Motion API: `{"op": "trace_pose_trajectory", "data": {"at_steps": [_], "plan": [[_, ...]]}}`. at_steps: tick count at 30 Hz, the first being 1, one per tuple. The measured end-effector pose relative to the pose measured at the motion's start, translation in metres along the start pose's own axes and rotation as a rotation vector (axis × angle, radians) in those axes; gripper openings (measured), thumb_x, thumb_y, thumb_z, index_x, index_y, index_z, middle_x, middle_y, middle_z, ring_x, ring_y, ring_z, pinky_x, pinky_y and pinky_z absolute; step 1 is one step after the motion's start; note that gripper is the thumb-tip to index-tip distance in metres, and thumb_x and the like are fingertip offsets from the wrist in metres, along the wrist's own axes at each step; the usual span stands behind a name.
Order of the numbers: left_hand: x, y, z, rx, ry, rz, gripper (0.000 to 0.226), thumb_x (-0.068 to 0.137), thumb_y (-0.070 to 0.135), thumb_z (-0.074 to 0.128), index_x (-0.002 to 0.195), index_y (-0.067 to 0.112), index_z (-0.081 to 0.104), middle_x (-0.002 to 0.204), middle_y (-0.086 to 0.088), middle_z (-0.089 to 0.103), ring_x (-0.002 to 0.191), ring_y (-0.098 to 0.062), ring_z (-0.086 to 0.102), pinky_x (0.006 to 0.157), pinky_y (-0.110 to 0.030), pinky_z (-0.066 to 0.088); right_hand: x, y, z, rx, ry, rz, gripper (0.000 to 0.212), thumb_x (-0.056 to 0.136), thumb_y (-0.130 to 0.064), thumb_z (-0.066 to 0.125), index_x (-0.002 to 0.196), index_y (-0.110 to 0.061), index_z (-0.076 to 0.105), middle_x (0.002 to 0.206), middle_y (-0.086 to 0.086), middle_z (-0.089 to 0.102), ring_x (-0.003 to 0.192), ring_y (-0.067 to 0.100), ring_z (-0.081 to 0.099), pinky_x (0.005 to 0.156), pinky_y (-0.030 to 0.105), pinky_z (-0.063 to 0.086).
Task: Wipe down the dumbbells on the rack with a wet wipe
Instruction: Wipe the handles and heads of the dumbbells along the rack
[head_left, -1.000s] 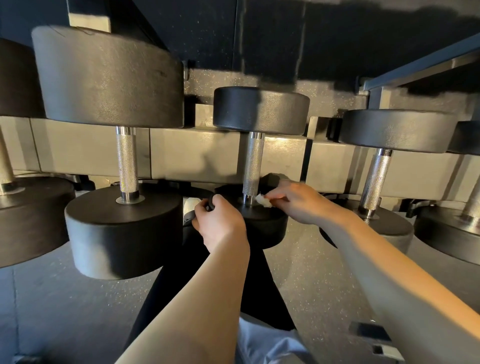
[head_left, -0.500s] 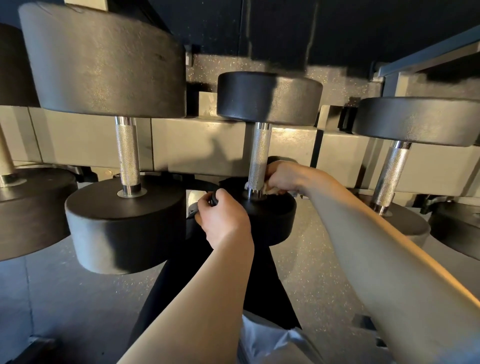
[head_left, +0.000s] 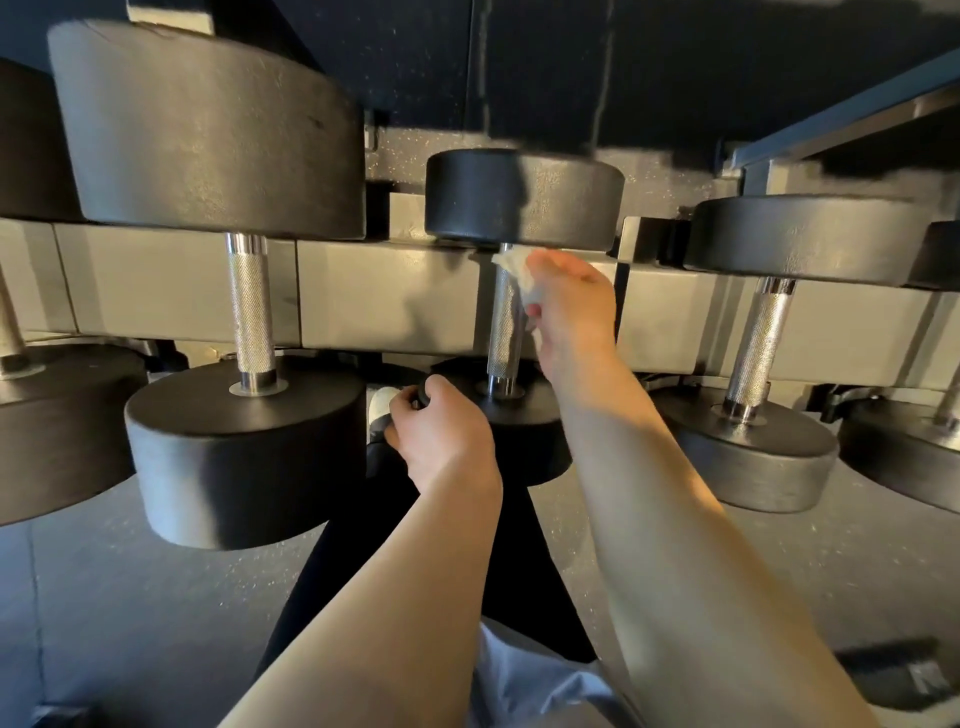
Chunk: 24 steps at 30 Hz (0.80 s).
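While the large dumbbell (head_left: 244, 312) on the left of the rack (head_left: 384, 296) sits untouched, the work is all on the smaller middle dumbbell (head_left: 519, 208). The left hand (head_left: 441, 436) is curled around a small dark object just beside that dumbbell's near head, exactly where it was a second ago; what the object is, I cannot tell, perhaps a wipe container's cap. Further right, the right hand (head_left: 571, 312) has changed place. A second ago it pinched the wet wipe (head_left: 519, 275) down at the base of the knurled handle (head_left: 503, 327), by the near head; now it pinches the crumpled wipe up at the top of the handle, touching the underside of the far head. That reads as one full stroke along the grip, so this handle looks largely covered. The heads probably still need wiping, and the dumbbell on the right (head_left: 753, 338), along with the others, appears not yet dealt with.
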<state>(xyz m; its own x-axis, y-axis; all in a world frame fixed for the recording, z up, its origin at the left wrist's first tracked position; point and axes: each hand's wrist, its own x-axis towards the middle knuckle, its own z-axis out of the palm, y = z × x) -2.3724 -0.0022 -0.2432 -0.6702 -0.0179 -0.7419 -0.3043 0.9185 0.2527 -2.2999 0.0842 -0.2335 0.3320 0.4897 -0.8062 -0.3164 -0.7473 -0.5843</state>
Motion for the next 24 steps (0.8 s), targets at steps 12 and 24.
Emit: {"op": "trace_pose_trajectory", "data": {"at_steps": [12,24], "plan": [[-0.002,0.005,-0.001,-0.013,-0.014,-0.019,0.036,0.092,0.037,0.042,0.125,0.029,0.053,0.130,0.001,0.044,0.092,-0.025,0.047,0.096,-0.042,0.044,-0.008,0.028,-0.022,-0.793,-0.056,-0.339,0.026,0.094,-0.020,0.054,0.068,-0.016,0.056,0.062,-0.009,0.045,0.055,0.003,0.042,0.045,0.004,0.031],[-0.006,0.005,-0.003,-0.026,-0.019,-0.012,0.037,0.092,0.036,0.041,0.127,0.028,0.053,0.131,0.000,0.044,0.091,-0.026,0.046,0.091,-0.038,0.043,-0.007,0.025,-0.039,-1.227,-0.328,-0.175,0.022,0.091,-0.021,0.060,0.108,-0.009,0.068,0.095,0.005,0.063,0.086,0.017,0.058,0.071,0.025,0.043]]}}
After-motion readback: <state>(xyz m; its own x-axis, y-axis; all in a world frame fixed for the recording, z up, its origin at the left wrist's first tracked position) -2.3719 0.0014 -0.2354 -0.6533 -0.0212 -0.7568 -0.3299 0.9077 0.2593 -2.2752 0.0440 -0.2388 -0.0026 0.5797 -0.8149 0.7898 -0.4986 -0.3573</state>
